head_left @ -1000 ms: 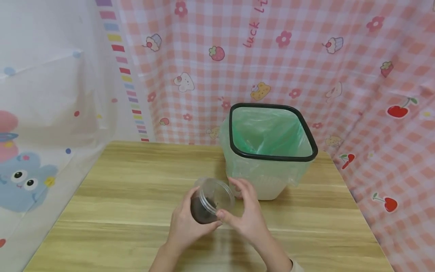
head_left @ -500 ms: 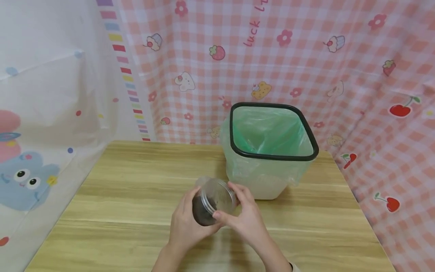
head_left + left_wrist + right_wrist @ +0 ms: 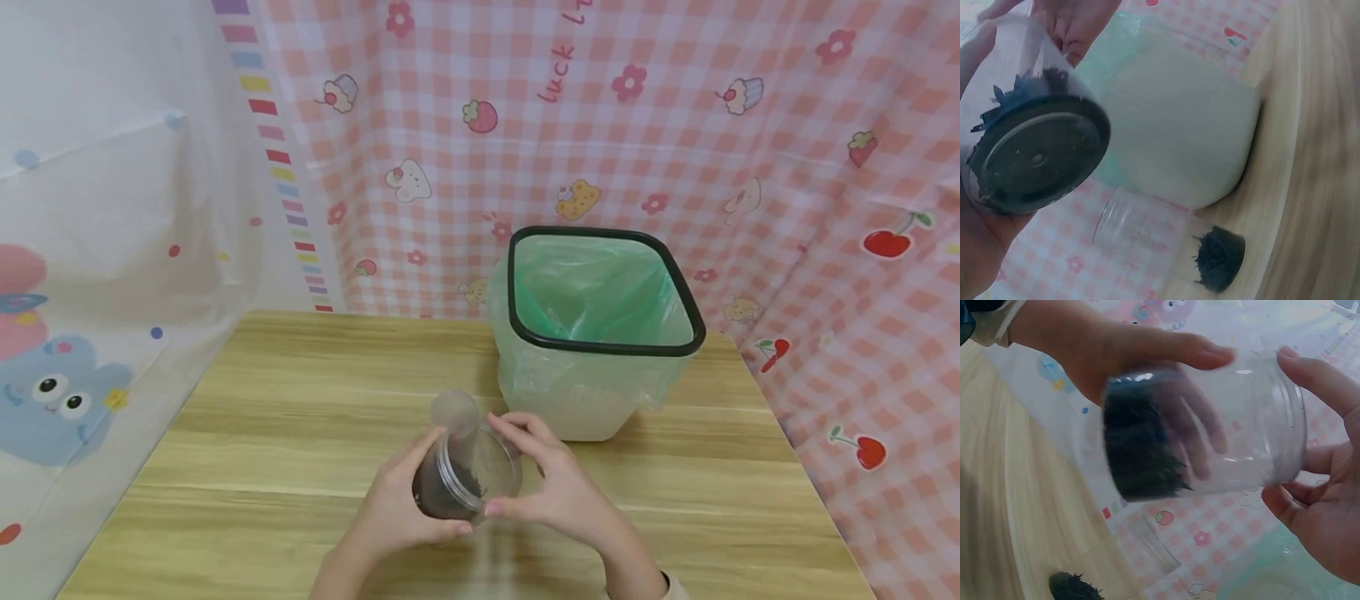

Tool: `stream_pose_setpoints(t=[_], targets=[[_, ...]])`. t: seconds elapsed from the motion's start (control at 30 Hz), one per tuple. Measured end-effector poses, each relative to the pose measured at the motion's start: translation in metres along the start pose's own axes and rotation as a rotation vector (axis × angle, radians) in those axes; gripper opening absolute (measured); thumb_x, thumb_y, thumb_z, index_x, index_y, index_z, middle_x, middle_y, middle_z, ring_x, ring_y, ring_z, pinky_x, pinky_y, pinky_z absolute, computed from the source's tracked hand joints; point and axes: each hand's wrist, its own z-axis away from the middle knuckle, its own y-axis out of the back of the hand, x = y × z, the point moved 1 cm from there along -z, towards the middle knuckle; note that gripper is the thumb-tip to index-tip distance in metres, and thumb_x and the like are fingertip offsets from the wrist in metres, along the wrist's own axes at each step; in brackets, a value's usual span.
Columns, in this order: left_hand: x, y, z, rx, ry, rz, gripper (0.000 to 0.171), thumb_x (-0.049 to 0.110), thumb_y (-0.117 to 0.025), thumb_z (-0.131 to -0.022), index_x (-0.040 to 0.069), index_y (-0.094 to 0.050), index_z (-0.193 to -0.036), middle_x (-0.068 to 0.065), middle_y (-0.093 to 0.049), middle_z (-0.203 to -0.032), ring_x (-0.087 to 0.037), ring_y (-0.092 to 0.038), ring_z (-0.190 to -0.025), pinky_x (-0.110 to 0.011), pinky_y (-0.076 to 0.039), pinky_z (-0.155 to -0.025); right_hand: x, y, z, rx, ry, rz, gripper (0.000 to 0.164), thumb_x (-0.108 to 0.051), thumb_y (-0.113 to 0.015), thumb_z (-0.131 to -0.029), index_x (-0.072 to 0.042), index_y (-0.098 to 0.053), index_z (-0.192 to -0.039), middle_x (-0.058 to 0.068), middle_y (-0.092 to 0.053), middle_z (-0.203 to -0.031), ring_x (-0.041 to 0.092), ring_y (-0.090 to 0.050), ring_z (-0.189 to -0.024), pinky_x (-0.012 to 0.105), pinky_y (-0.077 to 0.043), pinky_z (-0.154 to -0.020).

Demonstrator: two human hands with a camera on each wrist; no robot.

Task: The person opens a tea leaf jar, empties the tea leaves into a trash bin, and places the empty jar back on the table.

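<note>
One clear cylindrical plastic jar (image 3: 452, 481), left grip (image 3: 397, 508) around it, right grip (image 3: 564, 482) holding its rim (image 3: 1297, 425), drops toward six o'clock, rim handling apparently unfinished!

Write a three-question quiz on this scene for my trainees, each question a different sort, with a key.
1. Short answer: on the clear, cylindrical plastic jar held by both hands, which hand grips the end away from the dark, shredded contents?

2. Multiple choice: the translucent green plastic bag lines
A. the held jar
B. the cream, black-rimmed bin
C. a cardboard box

3. True or false: the held jar is standing upright.

Key:
1. The bare right hand.
2. B.
3. False; it is tilted.
</note>
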Motion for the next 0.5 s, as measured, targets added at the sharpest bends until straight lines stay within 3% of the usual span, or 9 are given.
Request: stream_pose_setpoints(t=[0.23,0.5], targets=[[-0.005,0.005,0.0,-0.096,-0.072,0.086,0.096,0.052,-0.082,-0.06,0.016,-0.043,-0.139,-0.008,-0.058,-0.124,-0.023,-0.058,-0.106,-0.039,-0.048,-0.087,0.005,0.008,0.001,-0.111,0.124,-0.054,0.078,-0.022,-0.08,-0.073,-0.016,-0.042,-0.141,0.002,-0.046,-0.128,0.017,-0.048,-0.109,0.031,-0.043,-0.093],[-0.006,0.002,-0.001,-0.113,-0.062,0.133,0.096,0.052,-0.082,-0.061,0.012,-0.042,-0.14,-0.008,-0.058,-0.124,-0.022,-0.058,-0.106,-0.039,-0.048,-0.087,0.006,0.013,0.0,-0.192,0.114,-0.101,0.08,-0.018,-0.077,-0.076,-0.019,-0.035,-0.145,0.004,-0.036,-0.143,0.02,-0.041,-0.125,0.035,-0.036,-0.102]])
